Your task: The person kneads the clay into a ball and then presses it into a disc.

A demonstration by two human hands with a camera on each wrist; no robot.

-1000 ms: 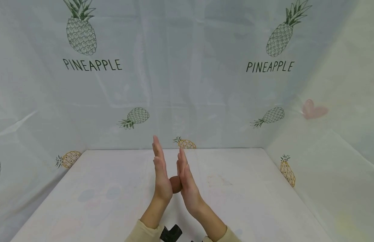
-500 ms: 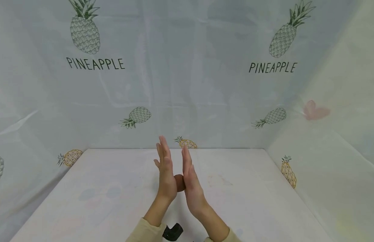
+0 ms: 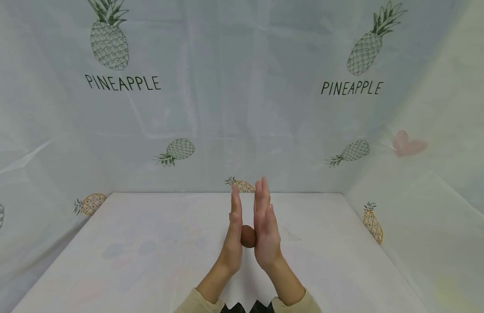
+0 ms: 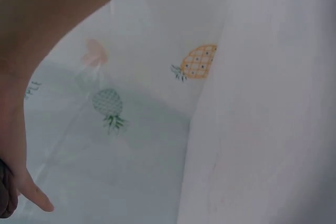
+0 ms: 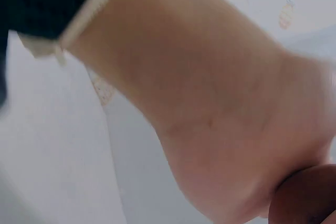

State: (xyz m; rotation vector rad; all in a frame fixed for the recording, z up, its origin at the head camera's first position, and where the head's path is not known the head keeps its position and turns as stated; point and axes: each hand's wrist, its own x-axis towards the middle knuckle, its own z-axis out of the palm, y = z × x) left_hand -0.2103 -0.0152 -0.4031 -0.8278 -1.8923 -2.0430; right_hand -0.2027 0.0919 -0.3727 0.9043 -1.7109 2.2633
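Note:
A smooth brown ball (image 3: 248, 236) is held between two upright palms, above the white table. On its left side the left hand (image 3: 233, 245) presses with its palm, fingers straight and pointing away. The right hand (image 3: 267, 239) presses from the other side, its fingers also straight and reaching slightly farther forward than the left's. Part of the brown ball (image 5: 307, 198) shows against a palm at the lower right of the right wrist view. Only a dark brown piece of it appears at the left edge of the left wrist view.
The white table top (image 3: 160, 261) spreads out under both hands. A pale curtain (image 3: 234, 108) printed with pineapples hangs behind the table and along its sides. Black wrist devices (image 3: 259, 307) show at the bottom edge between the beige sleeves (image 3: 200, 302).
Both hands have moved to the right with the brown ball between them. The palms have slid past each other: the left fingertips led before, now the right ones do.

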